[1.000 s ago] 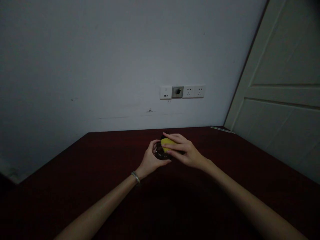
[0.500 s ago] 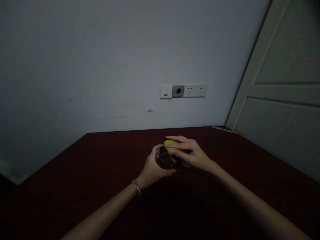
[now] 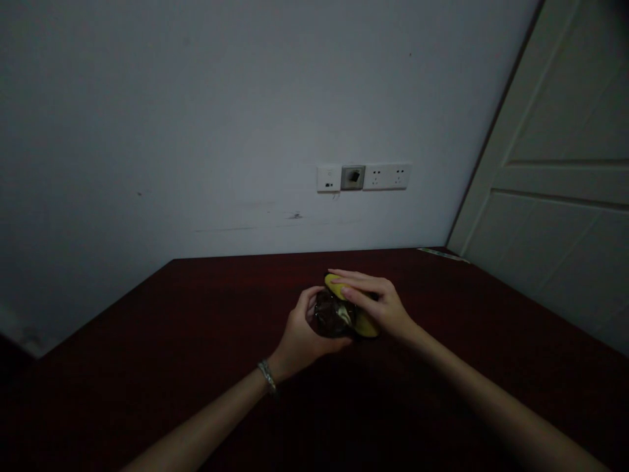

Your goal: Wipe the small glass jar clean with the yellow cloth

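Note:
Over the middle of the table, my left hand is curved round a dark, shiny, rounded thing that looks like glass; its exact kind is hard to tell in the dim light. My right hand grips a yellow sponge-like pad with dark edges, fingers across its top. The pad lies against the upper right side of the dark thing, and its lower end shows below my right fingers. A pale glint or reflection crosses the dark thing near the pad.
The dark red table meets a pale wall with sockets and a switch plate. A thin pale strip lies at the far right corner. A white panelled door stands on the right.
My right hand and the yellow pad have shifted slightly right and down along the dark thing. More of the pad's lower end shows. The whole view has moved slightly.

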Available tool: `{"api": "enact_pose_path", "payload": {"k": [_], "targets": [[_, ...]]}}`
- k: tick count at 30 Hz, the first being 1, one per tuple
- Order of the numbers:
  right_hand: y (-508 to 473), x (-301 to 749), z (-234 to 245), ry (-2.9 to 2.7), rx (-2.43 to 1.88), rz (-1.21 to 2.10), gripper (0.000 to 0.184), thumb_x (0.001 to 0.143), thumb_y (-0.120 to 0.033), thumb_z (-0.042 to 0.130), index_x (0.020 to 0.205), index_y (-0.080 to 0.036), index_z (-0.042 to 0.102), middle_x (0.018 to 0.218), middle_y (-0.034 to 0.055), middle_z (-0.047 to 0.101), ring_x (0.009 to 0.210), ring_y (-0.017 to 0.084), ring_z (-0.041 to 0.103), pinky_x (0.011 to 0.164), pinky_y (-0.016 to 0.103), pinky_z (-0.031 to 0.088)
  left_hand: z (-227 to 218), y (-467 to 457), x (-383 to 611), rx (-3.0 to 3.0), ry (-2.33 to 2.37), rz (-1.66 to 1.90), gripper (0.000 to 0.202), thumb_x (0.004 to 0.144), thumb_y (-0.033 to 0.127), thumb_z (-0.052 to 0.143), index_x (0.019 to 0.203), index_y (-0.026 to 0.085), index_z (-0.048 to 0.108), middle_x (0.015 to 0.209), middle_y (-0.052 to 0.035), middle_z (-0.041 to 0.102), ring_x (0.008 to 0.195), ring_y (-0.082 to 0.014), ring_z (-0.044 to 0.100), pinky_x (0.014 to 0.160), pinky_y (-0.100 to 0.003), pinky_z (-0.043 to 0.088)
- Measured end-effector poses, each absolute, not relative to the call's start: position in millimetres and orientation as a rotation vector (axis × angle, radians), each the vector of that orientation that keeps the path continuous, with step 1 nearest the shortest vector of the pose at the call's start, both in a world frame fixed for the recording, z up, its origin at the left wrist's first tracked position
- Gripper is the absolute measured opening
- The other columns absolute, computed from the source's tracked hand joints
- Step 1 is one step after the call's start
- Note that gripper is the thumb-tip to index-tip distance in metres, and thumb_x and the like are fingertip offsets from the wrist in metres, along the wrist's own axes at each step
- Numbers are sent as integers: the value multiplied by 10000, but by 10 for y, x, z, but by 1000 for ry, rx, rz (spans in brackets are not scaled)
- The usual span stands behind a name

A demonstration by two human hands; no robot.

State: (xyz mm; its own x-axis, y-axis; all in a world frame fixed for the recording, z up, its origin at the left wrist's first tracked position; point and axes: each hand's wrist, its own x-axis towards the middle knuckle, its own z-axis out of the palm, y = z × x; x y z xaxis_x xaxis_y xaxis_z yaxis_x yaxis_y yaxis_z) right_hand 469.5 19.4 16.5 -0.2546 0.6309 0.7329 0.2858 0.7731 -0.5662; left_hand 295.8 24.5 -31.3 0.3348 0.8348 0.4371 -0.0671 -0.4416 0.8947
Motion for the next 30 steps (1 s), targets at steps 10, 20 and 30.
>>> {"api": "enact_pose_path", "payload": {"k": [10,20,30], "targets": [[91,4694,147,-2051,-510,-84,371,810,-183,616,1159,-308,632,1343,49,540,1131,257,559,895,507,486,-280,281,2989,1210,629,1224,712,457,110,837,1059,176,462,1126,-103,616,1044,-245,608,908,-376,491],[194,4705,169,-1800,-615,357,258,867,-220,566,1089,-293,677,1086,50,708,1109,257,615,944,494,471,-214,239,2933,1223,598,1145,770,423,168,880,1097,173,507,1111,-105,641,994,-240,626,870,-355,501],[53,4625,157,-1948,-511,-107,406,808,-146,618,1180,-309,618,1337,46,541,1140,249,566,914,500,492,-154,239,2919,1095,555,1169,498,598,278,798,1030,134,595,1024,-97,680,909,-210,642,825,-328,492]]}}
